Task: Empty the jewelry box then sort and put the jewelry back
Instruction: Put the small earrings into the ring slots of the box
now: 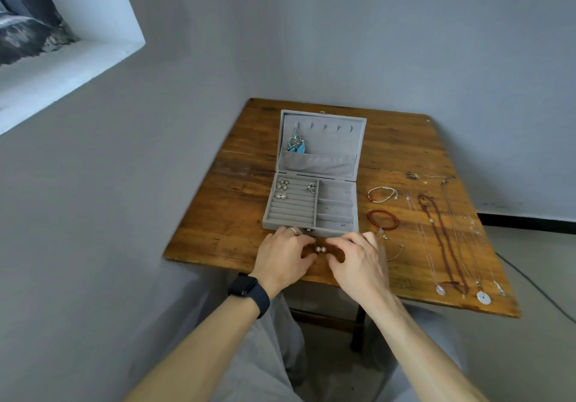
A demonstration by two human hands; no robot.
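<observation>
Head view. The grey velvet jewelry box (336,142) stands open on the far-middle part of the worn, plank-topped wooden table (218,214), with its lid upright. A dangling turquoise earring (296,144) with a feather shape hangs from the leftmost hook in the lid, above a soft fabric pocket. In the base, the padded ridges on the left hold small metallic studs (283,184), and a silvery earring pair (310,188) sits to their right. The right half is split into oblong compartments.

I see both hands close together at the near edge, just in front of the box. My left hand (282,256), with a plain ring (292,230) on one finger and a dark watch (249,289) at the wrist, has curled fingers. My right hand (358,261) mirrors it. Two round, glossy pearl earrings (321,249) lie in the gap between the fingertips. I cannot tell whether either hand pinches or even touches them.

To the right of the box a white-and-red beaded bracelet (382,194) forms a loop, and a round red bead bracelet (382,219) lies nearer. Further right, a long dark-red beaded necklace (442,239) is stretched from far to near among thin chains, one of which ends in a flat white disc pendant (483,298).
</observation>
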